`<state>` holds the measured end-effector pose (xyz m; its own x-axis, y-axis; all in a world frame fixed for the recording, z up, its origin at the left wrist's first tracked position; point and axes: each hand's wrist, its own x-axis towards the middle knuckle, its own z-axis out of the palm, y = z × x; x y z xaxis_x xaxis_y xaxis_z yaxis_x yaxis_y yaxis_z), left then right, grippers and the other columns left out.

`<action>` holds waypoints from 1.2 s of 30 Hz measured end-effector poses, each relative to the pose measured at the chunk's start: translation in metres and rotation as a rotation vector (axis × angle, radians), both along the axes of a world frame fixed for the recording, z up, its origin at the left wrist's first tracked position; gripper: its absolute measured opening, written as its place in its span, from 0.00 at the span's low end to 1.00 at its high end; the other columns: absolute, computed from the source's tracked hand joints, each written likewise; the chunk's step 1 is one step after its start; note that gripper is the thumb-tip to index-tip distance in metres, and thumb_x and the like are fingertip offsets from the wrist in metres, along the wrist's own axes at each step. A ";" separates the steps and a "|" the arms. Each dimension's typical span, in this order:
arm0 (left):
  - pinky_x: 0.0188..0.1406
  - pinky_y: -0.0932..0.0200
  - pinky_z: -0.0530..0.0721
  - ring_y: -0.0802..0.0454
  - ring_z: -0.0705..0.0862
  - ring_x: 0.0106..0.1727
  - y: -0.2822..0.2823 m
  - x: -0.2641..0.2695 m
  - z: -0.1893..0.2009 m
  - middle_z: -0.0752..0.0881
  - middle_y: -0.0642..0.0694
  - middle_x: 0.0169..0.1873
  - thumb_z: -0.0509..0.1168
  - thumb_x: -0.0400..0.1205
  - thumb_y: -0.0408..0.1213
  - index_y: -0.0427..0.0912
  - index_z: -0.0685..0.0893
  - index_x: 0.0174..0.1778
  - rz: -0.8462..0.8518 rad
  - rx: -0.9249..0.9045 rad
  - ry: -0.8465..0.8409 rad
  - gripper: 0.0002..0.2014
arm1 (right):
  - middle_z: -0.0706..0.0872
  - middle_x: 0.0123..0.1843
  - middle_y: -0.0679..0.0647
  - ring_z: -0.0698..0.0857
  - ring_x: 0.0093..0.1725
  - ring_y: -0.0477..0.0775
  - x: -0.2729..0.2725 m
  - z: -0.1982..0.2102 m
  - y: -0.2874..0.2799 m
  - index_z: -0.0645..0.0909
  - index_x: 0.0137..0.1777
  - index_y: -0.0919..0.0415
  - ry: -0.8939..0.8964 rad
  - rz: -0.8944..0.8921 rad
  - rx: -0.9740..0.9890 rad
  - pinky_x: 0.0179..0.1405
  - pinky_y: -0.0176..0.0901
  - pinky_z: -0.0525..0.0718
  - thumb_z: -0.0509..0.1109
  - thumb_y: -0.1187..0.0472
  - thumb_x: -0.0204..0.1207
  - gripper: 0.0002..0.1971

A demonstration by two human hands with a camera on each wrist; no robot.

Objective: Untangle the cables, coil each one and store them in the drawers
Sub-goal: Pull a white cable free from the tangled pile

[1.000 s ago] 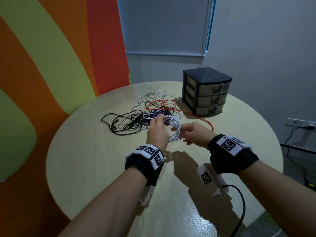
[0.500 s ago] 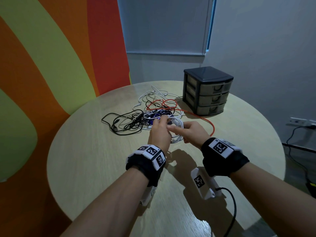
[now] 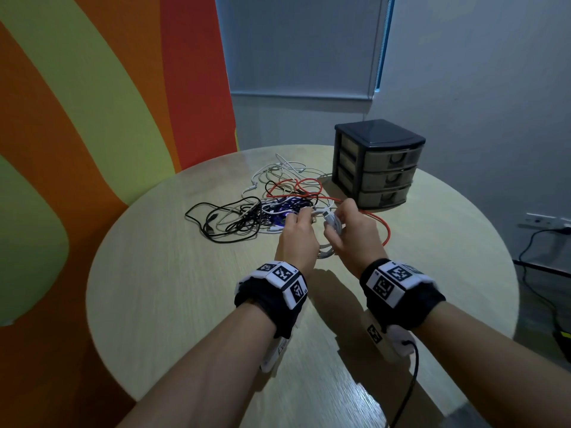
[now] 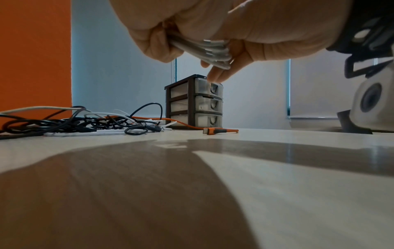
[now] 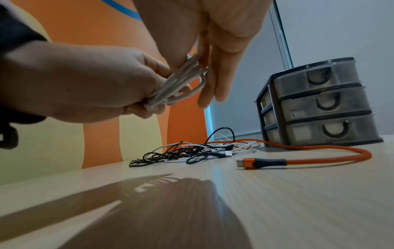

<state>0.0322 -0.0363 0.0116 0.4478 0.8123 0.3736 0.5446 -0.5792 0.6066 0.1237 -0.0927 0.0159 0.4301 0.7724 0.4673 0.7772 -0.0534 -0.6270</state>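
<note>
- White cable point(image 5: 177, 86), gathered into several loops, was held above the counter point(image 3: 185, 304) between both hands, near the tangle point(image 3: 247, 214).
- Left hand point(image 3: 296, 239) was clamped on the bundle; the right hand point(image 3: 352, 233) was pinched on it beside the left.
- It was judged light, limp and springy; loops would be best gripped together across the bundle.
- Drawers point(image 3: 383, 171) were seen shut.

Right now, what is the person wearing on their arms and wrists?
Bare forearms, no sleeves. Each wrist has a black strap topped with white blocks printed with black square markers. A white camera unit hangs under each wrist; the right one trails a black cable.
</note>
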 end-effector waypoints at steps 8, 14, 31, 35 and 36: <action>0.49 0.57 0.73 0.39 0.79 0.55 0.002 0.000 0.000 0.78 0.35 0.57 0.52 0.86 0.28 0.39 0.75 0.67 0.051 -0.012 0.027 0.15 | 0.87 0.48 0.64 0.87 0.46 0.62 -0.005 -0.008 0.000 0.78 0.55 0.70 -0.158 0.039 0.161 0.44 0.45 0.83 0.69 0.68 0.76 0.09; 0.50 0.56 0.74 0.40 0.79 0.55 0.003 0.001 0.000 0.77 0.36 0.58 0.53 0.85 0.28 0.40 0.75 0.68 0.065 -0.029 0.035 0.16 | 0.86 0.59 0.69 0.88 0.54 0.65 0.001 -0.012 0.002 0.83 0.55 0.73 -0.285 0.064 0.239 0.52 0.53 0.86 0.69 0.68 0.74 0.12; 0.44 0.59 0.70 0.40 0.79 0.55 0.005 0.001 -0.002 0.75 0.37 0.60 0.51 0.85 0.28 0.41 0.71 0.71 0.067 -0.049 0.138 0.18 | 0.86 0.37 0.51 0.88 0.38 0.52 0.020 0.017 0.010 0.75 0.45 0.58 0.456 -0.207 0.208 0.43 0.48 0.87 0.69 0.58 0.78 0.06; 0.47 0.56 0.72 0.39 0.79 0.55 0.004 0.001 -0.001 0.77 0.36 0.59 0.51 0.85 0.28 0.39 0.74 0.68 0.064 -0.047 0.070 0.16 | 0.88 0.45 0.55 0.87 0.36 0.45 0.015 0.012 0.007 0.79 0.49 0.60 0.530 -0.110 0.033 0.37 0.46 0.88 0.69 0.58 0.78 0.06; 0.47 0.55 0.73 0.39 0.79 0.54 0.004 0.001 -0.001 0.77 0.36 0.58 0.51 0.85 0.27 0.39 0.75 0.67 0.060 -0.044 0.055 0.16 | 0.88 0.44 0.56 0.87 0.36 0.44 0.014 0.012 0.005 0.81 0.48 0.61 0.550 -0.074 0.027 0.36 0.45 0.87 0.69 0.59 0.78 0.06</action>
